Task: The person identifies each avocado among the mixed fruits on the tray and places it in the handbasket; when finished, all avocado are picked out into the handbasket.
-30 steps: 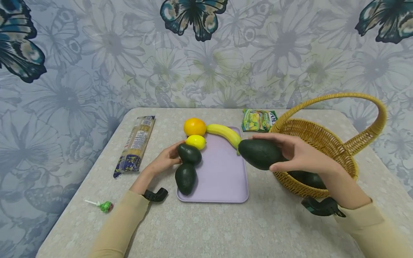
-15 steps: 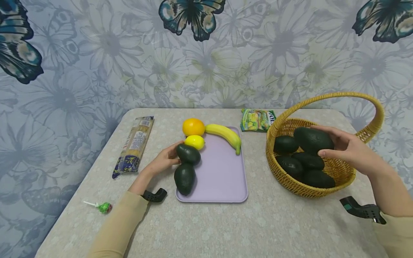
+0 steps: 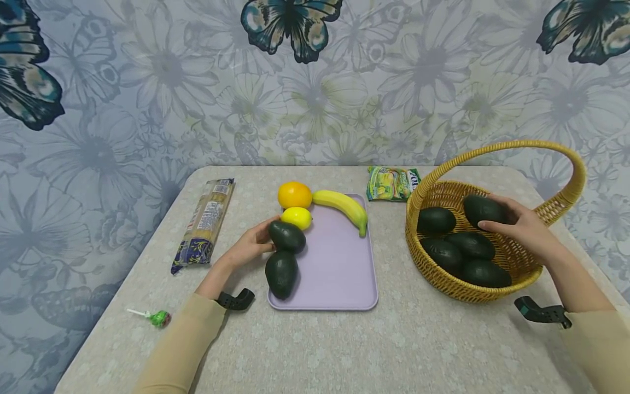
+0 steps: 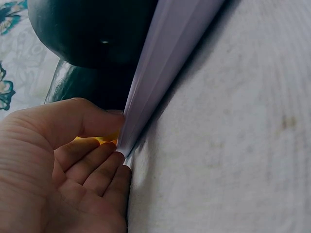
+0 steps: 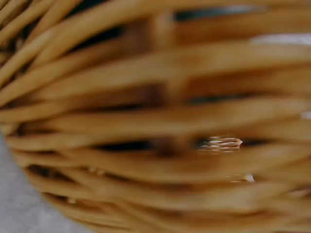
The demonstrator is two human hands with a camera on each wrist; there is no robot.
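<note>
My right hand (image 3: 524,224) holds a dark green avocado (image 3: 483,210) inside the wicker basket (image 3: 534,268). Several more avocados (image 3: 470,245) lie in the basket beside it. The right wrist view is filled by the basket's woven wall (image 5: 170,116), so the hand is hidden there. At the left edge of the lilac tray (image 3: 339,273), my left hand (image 3: 248,246) grips the rim, its thumb against the tray wall (image 4: 150,82) in the left wrist view. Two avocados (image 3: 282,273), a lemon (image 3: 297,218), an orange (image 3: 295,195) and a banana (image 3: 342,207) are on the tray or at its edge.
A clear packet of pasta (image 3: 204,224) lies on the left of the table, with a green lollipop (image 3: 158,318) nearer the front. Behind the basket's left side is a green and yellow packet (image 3: 392,183). The basket's tall handle (image 3: 521,144) arches over it.
My right hand has carried the avocado from beside the tray to the right and lowered it into the basket. My left hand has stayed at the tray's edge.
</note>
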